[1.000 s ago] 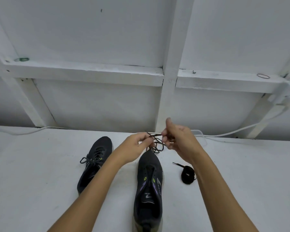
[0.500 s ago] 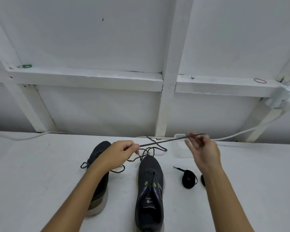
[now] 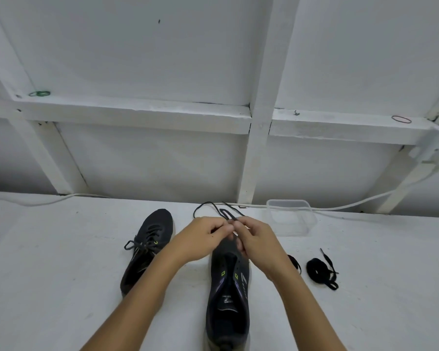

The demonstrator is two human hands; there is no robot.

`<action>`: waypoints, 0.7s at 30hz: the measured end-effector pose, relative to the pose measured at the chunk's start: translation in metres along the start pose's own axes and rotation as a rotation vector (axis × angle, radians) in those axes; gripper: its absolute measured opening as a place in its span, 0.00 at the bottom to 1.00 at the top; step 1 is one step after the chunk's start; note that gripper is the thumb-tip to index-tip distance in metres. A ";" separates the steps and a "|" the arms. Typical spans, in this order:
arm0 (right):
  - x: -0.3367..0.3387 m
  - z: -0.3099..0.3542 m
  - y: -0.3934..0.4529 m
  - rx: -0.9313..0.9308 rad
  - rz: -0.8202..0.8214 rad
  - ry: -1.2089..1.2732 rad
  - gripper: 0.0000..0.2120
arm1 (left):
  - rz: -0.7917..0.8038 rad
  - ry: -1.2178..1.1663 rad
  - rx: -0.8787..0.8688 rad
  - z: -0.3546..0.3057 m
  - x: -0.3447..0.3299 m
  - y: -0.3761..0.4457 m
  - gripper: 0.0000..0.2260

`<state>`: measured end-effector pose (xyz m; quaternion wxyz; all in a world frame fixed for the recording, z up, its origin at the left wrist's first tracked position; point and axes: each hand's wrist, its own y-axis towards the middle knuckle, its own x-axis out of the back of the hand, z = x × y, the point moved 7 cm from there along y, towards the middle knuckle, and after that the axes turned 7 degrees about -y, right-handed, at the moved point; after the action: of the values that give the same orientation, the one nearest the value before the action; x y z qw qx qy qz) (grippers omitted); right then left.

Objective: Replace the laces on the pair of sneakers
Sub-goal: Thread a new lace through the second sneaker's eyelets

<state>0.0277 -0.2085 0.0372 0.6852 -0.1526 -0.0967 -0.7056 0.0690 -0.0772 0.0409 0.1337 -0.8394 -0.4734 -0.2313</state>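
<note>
On white table (image 3: 61,287), ctr: dark sneaker w/o lace (image 3: 228,295) lies toe pointing away, w/ laced sneaker (image 3: 147,249) to its left and clear plastic tub (image 3: 290,219) near back wall, right of ctr. Above unlaced shoe's toe, left hand (image 3: 200,239) and right hand (image 3: 257,239) meet fingertip to fingertip, both pinching thin dark lace (image 3: 214,207), whose slack loops on table just beyond. Right of right wrist: two coiled black laces (image 3: 319,271), one partly hidden by forearm.
</note>
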 end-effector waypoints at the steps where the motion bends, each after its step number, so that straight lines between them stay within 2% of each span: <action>1: 0.001 0.002 -0.001 0.035 0.013 -0.078 0.15 | 0.008 -0.028 0.009 0.002 0.001 -0.001 0.15; 5: -0.001 -0.004 0.001 0.099 -0.005 -0.450 0.16 | 0.052 -0.072 0.044 0.012 0.001 -0.005 0.15; 7: 0.006 -0.010 0.004 0.066 -0.084 -0.552 0.14 | 0.052 -0.062 0.070 0.016 0.005 -0.006 0.16; 10: 0.073 -0.031 0.003 -0.152 -0.451 -0.506 0.09 | -0.043 -0.047 0.111 0.031 0.032 -0.011 0.16; 12: 0.111 -0.044 -0.009 -0.283 -0.605 -0.474 0.07 | -0.098 -0.020 0.129 0.042 0.049 -0.016 0.16; 14: 0.106 -0.045 -0.013 -0.338 -0.539 -0.515 0.11 | -0.095 -0.007 0.134 0.043 0.051 -0.018 0.16; 16: 0.073 -0.039 -0.011 -0.289 -0.398 -0.550 0.16 | -0.062 -0.012 0.125 0.035 0.040 -0.014 0.16; 19: 0.031 -0.041 -0.010 -0.316 -0.153 -0.670 0.10 | -0.019 0.011 0.103 0.021 0.019 -0.006 0.17; 21: 0.026 -0.043 -0.013 -0.395 -0.032 -0.761 0.12 | -0.008 0.036 0.101 0.020 0.011 -0.005 0.18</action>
<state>0.0107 -0.2474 0.0075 0.5474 -0.5286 -0.2081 -0.6145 0.0745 -0.0578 0.0299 0.1835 -0.8254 -0.4853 -0.2226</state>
